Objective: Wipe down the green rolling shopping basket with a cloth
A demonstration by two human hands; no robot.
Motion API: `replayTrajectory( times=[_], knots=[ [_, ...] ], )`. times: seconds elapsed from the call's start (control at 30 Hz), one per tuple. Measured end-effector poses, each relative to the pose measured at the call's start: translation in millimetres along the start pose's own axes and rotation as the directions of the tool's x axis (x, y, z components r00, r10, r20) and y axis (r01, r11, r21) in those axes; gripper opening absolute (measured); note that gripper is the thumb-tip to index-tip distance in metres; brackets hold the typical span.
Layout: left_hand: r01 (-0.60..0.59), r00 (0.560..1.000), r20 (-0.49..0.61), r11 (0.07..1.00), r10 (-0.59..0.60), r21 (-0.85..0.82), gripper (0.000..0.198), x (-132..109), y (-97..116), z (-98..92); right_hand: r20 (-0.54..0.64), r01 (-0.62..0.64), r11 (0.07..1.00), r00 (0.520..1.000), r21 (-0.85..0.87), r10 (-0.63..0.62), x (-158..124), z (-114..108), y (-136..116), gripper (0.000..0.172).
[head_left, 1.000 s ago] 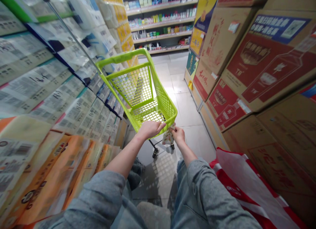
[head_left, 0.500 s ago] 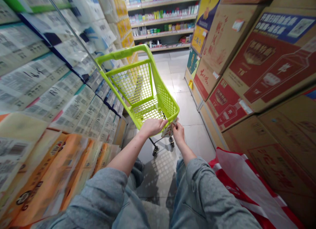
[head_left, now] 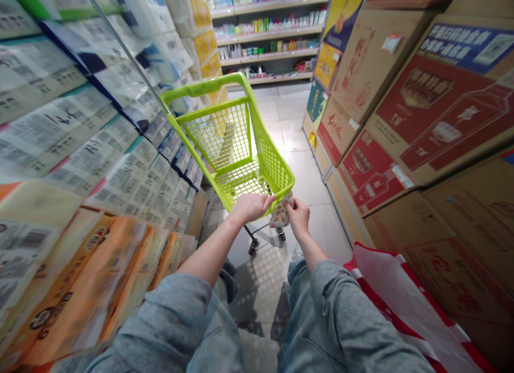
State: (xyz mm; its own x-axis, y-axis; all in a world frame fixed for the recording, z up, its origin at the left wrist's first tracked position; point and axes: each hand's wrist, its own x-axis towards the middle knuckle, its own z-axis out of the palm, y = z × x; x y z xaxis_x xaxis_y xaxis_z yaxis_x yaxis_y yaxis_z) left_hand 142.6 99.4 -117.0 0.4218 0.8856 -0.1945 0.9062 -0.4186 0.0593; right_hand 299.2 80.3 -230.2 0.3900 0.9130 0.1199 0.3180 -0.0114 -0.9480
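Note:
A lime-green plastic shopping cart (head_left: 275,161) stands in front of me, its near rim at my hands. My left hand (head_left: 251,207) is closed on that rim, thumb on top, close to the near right corner. Just to its right, my right hand (head_left: 297,213) pinches a patterned cloth (head_left: 280,216), pale with small coloured marks, which hangs against the outside of the corner. Part of the cloth is hidden behind the fingers and rim. The basket holds nothing that I can see. Two small black wheels (head_left: 254,246) show below.
Packed paper goods (head_left: 104,153) are stacked along the left, with orange packs (head_left: 92,287) nearest. Cardboard cartons (head_left: 437,99) line the right. A red and white bag (head_left: 409,298) lies by my right arm. Shelves of bottles (head_left: 273,27) stand at the aisle's far end.
My right hand has shifted slightly right, drawing the cloth a little with it. The left hand stays on the cart rim. The whole view has moved slightly.

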Motion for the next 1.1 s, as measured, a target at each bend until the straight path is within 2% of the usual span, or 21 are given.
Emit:
replayTrajectory(
  times=[0.1, 0.23, 0.4, 0.67, 0.87, 1.0, 1.1],
  knots=[
    [0.004, 1.000, -0.007, 1.000, -0.004, 0.002, 0.070, 0, 1, -0.4, -0.019, 0.092, 0.994, 0.996, 0.053, -0.091, -9, 4, -9, 0.029],
    [0.013, 1.000, 0.003, 1.000, -0.014, 0.003, 0.070, 0, 1, -1.1, 0.030, 0.197, 0.976, 0.979, 0.091, -0.200, -12, 9, -13, 0.024],
    [-0.017, 1.000, -0.001, 1.000, 0.017, 0.021, 0.071, -3, -1, -0.7, 0.096, 0.176, 0.978, 0.978, 0.114, -0.187, -8, 8, -8, 0.022],
    [-0.003, 1.000, -0.010, 1.000, 0.004, 0.016, 0.075, 0, -2, 0.2, -0.025, 0.040, 0.998, 0.999, 0.045, -0.039, -18, 5, -1, 0.025],
    [-0.002, 1.000, -0.016, 1.000, 0.002, 0.017, 0.074, 3, -2, 1.5, 0.069, 0.159, 0.984, 0.984, 0.080, -0.165, -15, 18, 11, 0.023],
    [-0.002, 1.000, -0.012, 1.000, 0.002, 0.032, 0.073, 1, -3, 2.6, 0.095, 0.149, 0.979, 0.982, 0.142, -0.163, -8, 26, 19, 0.027],
    [-0.009, 1.000, -0.005, 0.999, 0.009, 0.039, 0.073, -2, -5, 3.2, 0.137, 0.148, 0.977, 0.976, 0.156, -0.169, -6, 23, 18, 0.024]
  ],
)
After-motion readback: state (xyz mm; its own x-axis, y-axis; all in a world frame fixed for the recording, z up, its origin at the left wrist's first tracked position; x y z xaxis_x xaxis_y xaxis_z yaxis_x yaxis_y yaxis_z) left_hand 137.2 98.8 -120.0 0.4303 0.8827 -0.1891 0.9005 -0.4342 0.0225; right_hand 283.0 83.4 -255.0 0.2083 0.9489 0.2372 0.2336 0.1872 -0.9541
